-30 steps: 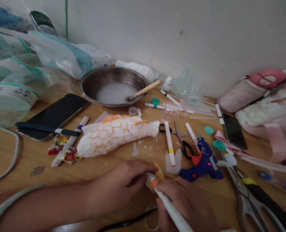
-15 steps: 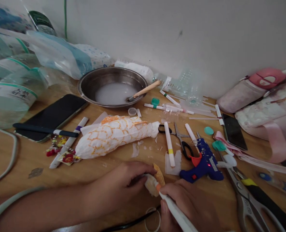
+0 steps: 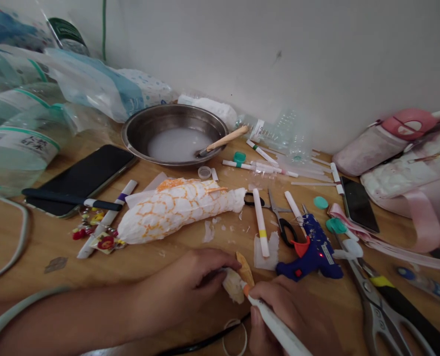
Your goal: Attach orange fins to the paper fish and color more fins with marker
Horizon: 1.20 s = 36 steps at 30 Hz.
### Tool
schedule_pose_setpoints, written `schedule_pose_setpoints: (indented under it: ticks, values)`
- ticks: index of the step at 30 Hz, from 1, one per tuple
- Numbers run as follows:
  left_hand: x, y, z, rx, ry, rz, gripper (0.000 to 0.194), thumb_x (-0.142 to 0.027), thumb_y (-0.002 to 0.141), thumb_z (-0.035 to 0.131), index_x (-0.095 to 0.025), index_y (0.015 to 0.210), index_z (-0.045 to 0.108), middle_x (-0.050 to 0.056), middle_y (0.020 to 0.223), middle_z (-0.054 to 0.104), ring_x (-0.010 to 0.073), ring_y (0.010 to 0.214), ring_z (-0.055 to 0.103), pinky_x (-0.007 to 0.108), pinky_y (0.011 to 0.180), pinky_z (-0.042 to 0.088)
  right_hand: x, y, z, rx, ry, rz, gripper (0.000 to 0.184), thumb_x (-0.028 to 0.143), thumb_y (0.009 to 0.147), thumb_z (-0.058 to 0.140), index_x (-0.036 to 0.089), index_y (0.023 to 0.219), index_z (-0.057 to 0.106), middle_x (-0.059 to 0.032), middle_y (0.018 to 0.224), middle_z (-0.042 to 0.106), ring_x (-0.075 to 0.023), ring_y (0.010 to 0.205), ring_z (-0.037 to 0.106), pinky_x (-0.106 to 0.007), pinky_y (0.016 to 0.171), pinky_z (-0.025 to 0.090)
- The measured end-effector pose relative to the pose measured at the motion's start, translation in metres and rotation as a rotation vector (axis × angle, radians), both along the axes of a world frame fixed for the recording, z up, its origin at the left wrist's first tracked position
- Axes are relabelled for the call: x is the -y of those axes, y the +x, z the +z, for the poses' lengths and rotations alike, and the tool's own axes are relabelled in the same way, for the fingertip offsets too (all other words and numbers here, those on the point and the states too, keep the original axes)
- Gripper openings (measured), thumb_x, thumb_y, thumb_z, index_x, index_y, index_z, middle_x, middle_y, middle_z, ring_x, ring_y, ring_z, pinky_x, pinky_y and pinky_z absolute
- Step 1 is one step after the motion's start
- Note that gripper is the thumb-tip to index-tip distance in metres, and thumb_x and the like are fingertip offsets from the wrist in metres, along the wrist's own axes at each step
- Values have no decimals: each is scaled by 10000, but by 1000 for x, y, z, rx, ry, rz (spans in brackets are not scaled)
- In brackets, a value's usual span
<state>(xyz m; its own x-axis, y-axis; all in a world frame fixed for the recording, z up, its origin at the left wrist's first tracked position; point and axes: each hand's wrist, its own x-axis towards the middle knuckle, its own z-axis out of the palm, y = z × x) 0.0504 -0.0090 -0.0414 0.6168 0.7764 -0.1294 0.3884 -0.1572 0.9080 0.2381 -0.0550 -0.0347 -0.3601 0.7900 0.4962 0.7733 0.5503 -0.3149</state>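
My left hand [image 3: 205, 274] pinches a small pale piece [image 3: 233, 286] with an orange-coloured flap [image 3: 244, 268], low in the middle of the view. Its kind I cannot make out. In my right hand [image 3: 290, 311] is a white marker [image 3: 275, 321] with an orange band near its tip, and the tip meets the piece or lies very close to it. Beyond my hands lies a white paper fish [image 3: 178, 207] with orange scale lines drawn on it. A marker with a yellow band [image 3: 260, 222] rests on the table to the right of the fish.
Behind the fish stands a metal bowl [image 3: 130, 141] of cloudy liquid with a wooden-handled brush [image 3: 227, 138]. To the right lie a blue glue gun [image 3: 318, 247], black-handled scissors [image 3: 279, 212] and large scissors [image 3: 371, 296]. A phone [image 3: 89, 173] and plastic bottles [image 3: 15, 143] are at left.
The marker and my right hand have shifted very slightly right and down. My left hand keeps its hold on the small piece. The whole view has moved slightly.
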Motion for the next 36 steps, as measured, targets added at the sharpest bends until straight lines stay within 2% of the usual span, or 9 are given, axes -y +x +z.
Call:
schedule_pose_setpoints:
  ticks: [4, 8, 21, 36]
  values:
    - [-1, 0, 3, -5, -5, -12, 286, -97, 885, 460, -157, 1078, 662, 65, 1030, 732, 181, 938, 673, 287, 859, 514, 0, 2, 3, 23, 5, 32, 125, 142, 827, 442, 205, 862, 544, 18, 595, 606, -140, 498, 560, -250, 471, 418]
    - [-1, 0, 4, -2, -7, -2, 281, -97, 883, 466, -170, 1070, 662, 54, 1026, 733, 171, 933, 673, 272, 852, 513, 1, 2, 4, 24, -18, 28, 95, 160, 827, 460, 215, 830, 537, 26, 561, 568, -138, 478, 546, -244, 442, 404]
    - [0, 1, 3, -9, 12, -8, 294, -87, 882, 469, -151, 1093, 663, 69, 1035, 733, 180, 937, 677, 271, 858, 512, 5, 5, 5, 31, -97, 47, 97, 164, 845, 460, 221, 863, 537, 15, 602, 580, -151, 514, 583, -249, 457, 443]
    - [1, 1, -2, 15, 24, 9, 282, -85, 880, 483, -152, 1085, 666, 68, 1034, 728, 188, 945, 676, 271, 854, 510, 3, 4, 7, 54, -86, 59, 115, 146, 807, 455, 231, 838, 525, 27, 593, 563, -141, 506, 569, -241, 458, 439]
